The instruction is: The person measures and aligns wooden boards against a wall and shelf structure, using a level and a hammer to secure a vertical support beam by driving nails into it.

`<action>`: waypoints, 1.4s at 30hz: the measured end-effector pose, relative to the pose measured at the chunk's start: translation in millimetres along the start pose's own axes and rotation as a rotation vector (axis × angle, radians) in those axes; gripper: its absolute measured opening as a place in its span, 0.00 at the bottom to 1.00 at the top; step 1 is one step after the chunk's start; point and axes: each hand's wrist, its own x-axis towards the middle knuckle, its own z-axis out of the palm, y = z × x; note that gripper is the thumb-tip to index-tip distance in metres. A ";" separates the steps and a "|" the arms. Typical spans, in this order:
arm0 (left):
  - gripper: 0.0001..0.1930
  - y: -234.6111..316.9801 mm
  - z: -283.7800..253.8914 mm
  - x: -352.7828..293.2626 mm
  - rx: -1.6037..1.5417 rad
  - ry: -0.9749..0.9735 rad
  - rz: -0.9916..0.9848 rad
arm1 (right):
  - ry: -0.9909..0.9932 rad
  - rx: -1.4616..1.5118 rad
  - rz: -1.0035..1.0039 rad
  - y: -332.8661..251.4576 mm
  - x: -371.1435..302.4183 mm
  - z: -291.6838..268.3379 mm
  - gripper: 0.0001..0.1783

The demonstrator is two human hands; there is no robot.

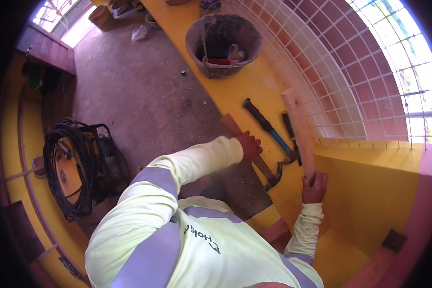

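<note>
My left hand [248, 145] is closed around the wooden handle of a hammer [262, 169], at the left edge of the yellow bench [235, 98]. That hammer's dark metal head points toward me. My right hand [315, 187] grips the lower end of a long, pale strip of wood [300, 127], which stretches away from me along the bench's right side. Between the two hands lies a second hammer [264, 122], with a black and blue handle and its head nearer me. A dark tool [289, 126] is partly hidden behind the wood strip.
A dirty black bucket [224, 41] with things inside stands farther along the bench. White wire mesh [341, 62] borders the right side. On the floor at left sits a yellow machine [67, 170] draped with coiled black cable [57, 204]. A brown container [101, 18] is far left.
</note>
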 end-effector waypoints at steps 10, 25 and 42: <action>0.25 64.2 -13.6 -270.0 -0.647 -0.349 -0.883 | 0.120 0.397 -0.274 -133.8 74.5 30.1 0.17; 0.19 313.2 40.5 -543.4 -0.751 1.242 -1.644 | -0.589 0.822 -0.777 -494.8 -42.5 112.3 0.19; 0.18 455.6 118.7 -776.4 -0.421 1.863 -2.540 | -1.356 1.088 -1.047 -856.5 -292.9 243.2 0.31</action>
